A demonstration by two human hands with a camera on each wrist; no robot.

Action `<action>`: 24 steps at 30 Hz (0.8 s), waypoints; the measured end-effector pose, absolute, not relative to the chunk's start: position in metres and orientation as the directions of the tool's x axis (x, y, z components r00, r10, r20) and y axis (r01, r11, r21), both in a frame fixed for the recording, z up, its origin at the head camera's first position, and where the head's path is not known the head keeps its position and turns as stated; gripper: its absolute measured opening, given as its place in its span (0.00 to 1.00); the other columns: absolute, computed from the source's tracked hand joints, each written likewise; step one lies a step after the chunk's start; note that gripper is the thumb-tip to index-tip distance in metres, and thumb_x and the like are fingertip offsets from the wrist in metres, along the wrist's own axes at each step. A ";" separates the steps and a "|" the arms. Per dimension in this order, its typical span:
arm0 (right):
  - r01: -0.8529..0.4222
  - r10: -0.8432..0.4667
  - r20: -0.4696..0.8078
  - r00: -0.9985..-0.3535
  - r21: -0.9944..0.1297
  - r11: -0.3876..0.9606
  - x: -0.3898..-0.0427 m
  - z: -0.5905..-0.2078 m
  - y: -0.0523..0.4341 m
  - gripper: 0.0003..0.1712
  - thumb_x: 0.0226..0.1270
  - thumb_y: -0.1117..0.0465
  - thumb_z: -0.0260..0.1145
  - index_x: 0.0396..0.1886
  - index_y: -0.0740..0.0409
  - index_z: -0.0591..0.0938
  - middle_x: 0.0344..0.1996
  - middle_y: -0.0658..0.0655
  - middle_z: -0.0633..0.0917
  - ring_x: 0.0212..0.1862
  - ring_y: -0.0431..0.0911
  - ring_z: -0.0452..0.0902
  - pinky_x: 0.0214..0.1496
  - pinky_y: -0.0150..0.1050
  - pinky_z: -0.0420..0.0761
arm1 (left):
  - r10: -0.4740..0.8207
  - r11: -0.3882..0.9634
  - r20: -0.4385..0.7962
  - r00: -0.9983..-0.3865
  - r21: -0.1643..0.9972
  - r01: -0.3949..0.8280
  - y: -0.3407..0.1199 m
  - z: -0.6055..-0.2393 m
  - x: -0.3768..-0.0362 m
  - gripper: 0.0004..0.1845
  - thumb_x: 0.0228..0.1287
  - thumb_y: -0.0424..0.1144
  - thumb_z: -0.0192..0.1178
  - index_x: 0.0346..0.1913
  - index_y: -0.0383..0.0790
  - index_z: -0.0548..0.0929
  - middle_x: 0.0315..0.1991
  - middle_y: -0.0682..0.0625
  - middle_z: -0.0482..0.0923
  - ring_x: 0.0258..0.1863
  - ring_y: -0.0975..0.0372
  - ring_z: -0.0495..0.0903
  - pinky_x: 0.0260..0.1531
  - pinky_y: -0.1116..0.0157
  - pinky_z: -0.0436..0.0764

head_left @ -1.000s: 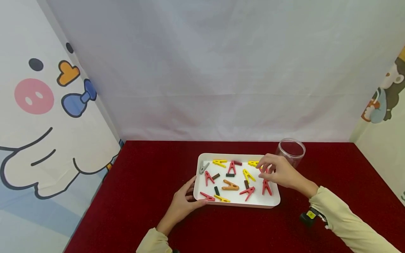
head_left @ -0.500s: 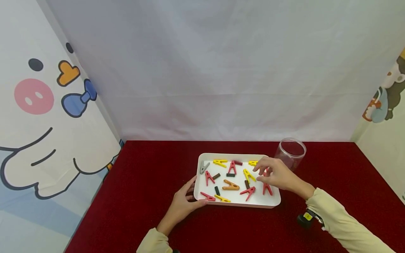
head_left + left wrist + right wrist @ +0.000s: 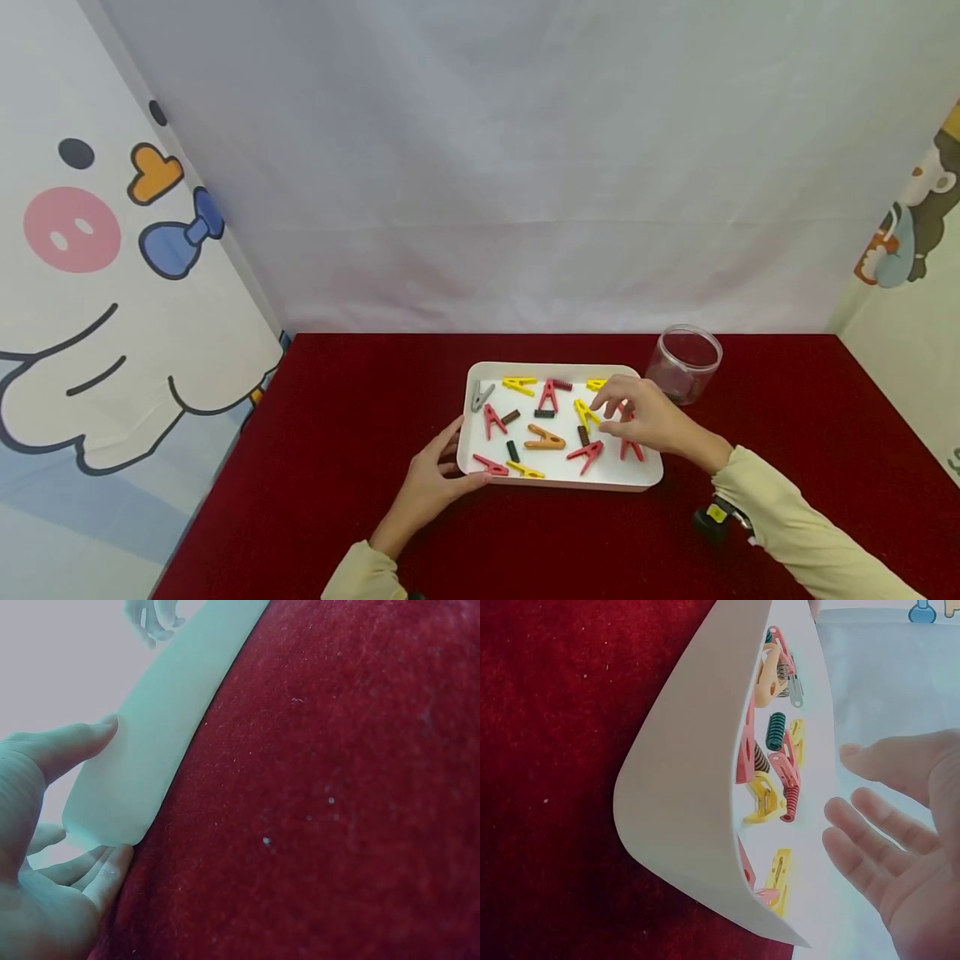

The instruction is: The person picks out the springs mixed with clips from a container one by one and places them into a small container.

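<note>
Sleeves: pale yellow, one at each lower corner of the head view, a small black device beside the right cuff.
Left hand (image 3: pixel 431 483): lower centre of the head view; thumb and fingers curled round the near-left corner of the tray (image 3: pixel 558 483), steadying it. The left wrist view shows the thumb (image 3: pixel 64 746) on the rim and the fingers (image 3: pixel 90 866) under the corner.
Tray: white, shallow, on the red cloth (image 3: pixel 315 467) at centre; holds loose clothespin halves in red, yellow, orange and grey, plus small dark springs.
Right hand (image 3: pixel 645 417): above the tray's right part, fingers relaxed and apart, holding nothing; the right wrist view confirms the bare palm (image 3: pixel 900 885).
Nearest pieces: red clip (image 3: pixel 587 452), yellow clip (image 3: pixel 586 412) and a dark spring (image 3: pixel 582 434) just below the fingertips.
Jar (image 3: pixel 684 363): clear, open-topped, beyond the tray's far-right corner, something dark at its bottom.
Step in hand: judged a reach to select one piece.
Next move calls for: a fingertip pinch on a single piece without dragging its neighbours.
</note>
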State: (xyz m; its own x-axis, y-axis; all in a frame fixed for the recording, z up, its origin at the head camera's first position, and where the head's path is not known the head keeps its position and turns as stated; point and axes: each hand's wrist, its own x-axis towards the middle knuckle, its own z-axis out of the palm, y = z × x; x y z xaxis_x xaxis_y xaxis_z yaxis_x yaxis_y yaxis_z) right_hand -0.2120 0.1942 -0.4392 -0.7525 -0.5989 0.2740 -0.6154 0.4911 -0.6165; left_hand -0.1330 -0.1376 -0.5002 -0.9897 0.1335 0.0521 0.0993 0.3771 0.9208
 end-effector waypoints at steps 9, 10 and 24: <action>-0.576 -0.640 0.153 -0.753 -0.624 0.528 -0.215 -0.446 0.188 0.12 0.52 0.69 0.72 0.37 0.60 0.83 0.34 0.57 0.82 0.33 0.48 0.78 0.28 0.32 0.78 | 0.131 0.367 0.042 -0.991 0.926 0.087 -0.138 -0.500 -0.134 0.50 0.46 0.47 0.76 0.72 0.44 0.61 0.58 0.44 0.72 0.56 0.55 0.72 0.47 0.62 0.78; -0.576 -0.646 0.148 -0.749 -0.628 0.524 -0.216 -0.446 0.187 0.11 0.52 0.69 0.72 0.37 0.61 0.83 0.35 0.57 0.83 0.33 0.48 0.78 0.28 0.32 0.78 | 0.130 0.368 0.041 -0.991 0.926 0.087 -0.138 -0.500 -0.134 0.50 0.46 0.47 0.76 0.72 0.44 0.61 0.58 0.44 0.72 0.56 0.55 0.72 0.47 0.62 0.78; -0.609 -0.687 0.129 -0.715 -0.598 0.521 -0.217 -0.457 0.177 0.10 0.51 0.73 0.69 0.34 0.62 0.84 0.29 0.53 0.81 0.31 0.46 0.76 0.27 0.31 0.75 | 0.119 0.370 0.042 -0.992 0.925 0.083 -0.137 -0.501 -0.133 0.49 0.46 0.47 0.76 0.72 0.45 0.61 0.58 0.44 0.72 0.56 0.56 0.71 0.48 0.60 0.78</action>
